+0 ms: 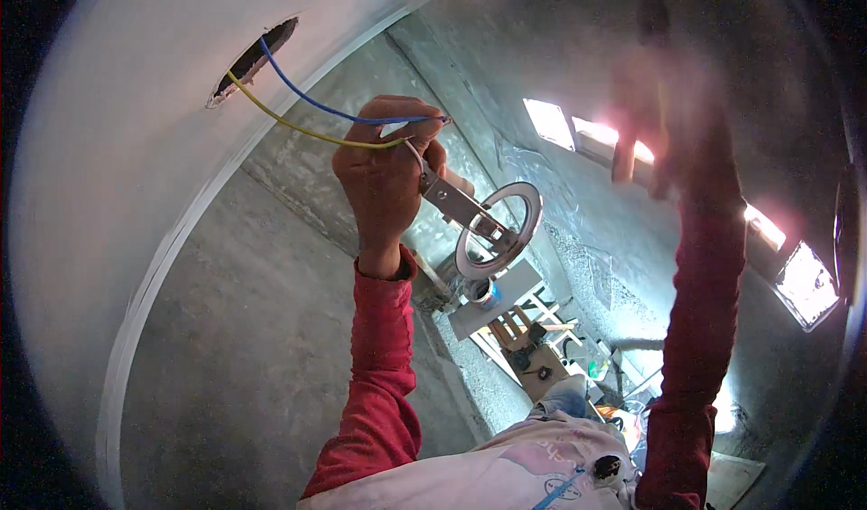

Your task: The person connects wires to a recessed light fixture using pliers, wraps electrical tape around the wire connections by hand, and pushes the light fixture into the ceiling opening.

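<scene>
My left hand (384, 167) is raised and closed around the bracket end of a ring-shaped downlight fitting (533, 230). Its metal bracket (459, 205) slants down to the pale ring. A blue wire (312, 100) and a yellow wire (298, 131) come out of a hole (242, 69) in the white ceiling and reach this hand. The blue one crosses the fingers; the yellow one ends beside a pale lead near the bracket. My right hand (673, 117), lifted on the right, is smeared by motion. A dark, narrow thing (652, 13) sticks up from it, its kind unclear.
The white ceiling (99, 167) is close on the left, with a trim strip along its edge. Bare grey walls surround the space, with bright openings (806, 286) at right. Far below are a board (519, 284) with a bucket (484, 293), wooden pieces and scattered items.
</scene>
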